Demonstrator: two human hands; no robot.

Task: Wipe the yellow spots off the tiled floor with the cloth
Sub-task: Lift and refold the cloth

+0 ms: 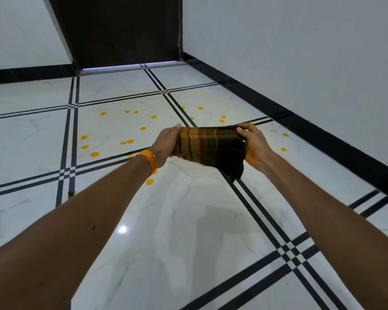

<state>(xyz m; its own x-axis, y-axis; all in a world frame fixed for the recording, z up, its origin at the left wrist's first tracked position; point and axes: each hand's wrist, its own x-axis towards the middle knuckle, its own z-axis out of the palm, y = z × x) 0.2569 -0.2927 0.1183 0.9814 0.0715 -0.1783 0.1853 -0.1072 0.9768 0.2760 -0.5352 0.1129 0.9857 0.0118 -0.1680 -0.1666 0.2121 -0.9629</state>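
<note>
Two bare hands and one cloth are in view. The left grip (166,144) and the right grip (253,146) each pinch an upper end of the cloth (211,146), fingers and thumb curled around the fabric. It is stretched between them, held in the air above the tiled floor (188,220). The cloth is checked in brown, orange and dark stripes. Its lower right corner hangs down below the right grip, and no part of it clearly touches the floor.

About twenty yellow spots (94,154) can be counted on the white tiles, none of them under the cloth:
- Some eleven lie on the tile beyond and to the left of the left grip.
- Five lie farther off, past the cloth's upper edge.
- Two lie to the right of the right grip, near the black skirting (323,135).
- Two lie just beside the left wrist, one of them partly hidden by it.

One orange thread band (147,158) circles the left wrist.

One dark door (126,30) stands at the far end, between two pale walls (300,52). Double black lines cross the floor between the tiles.
</note>
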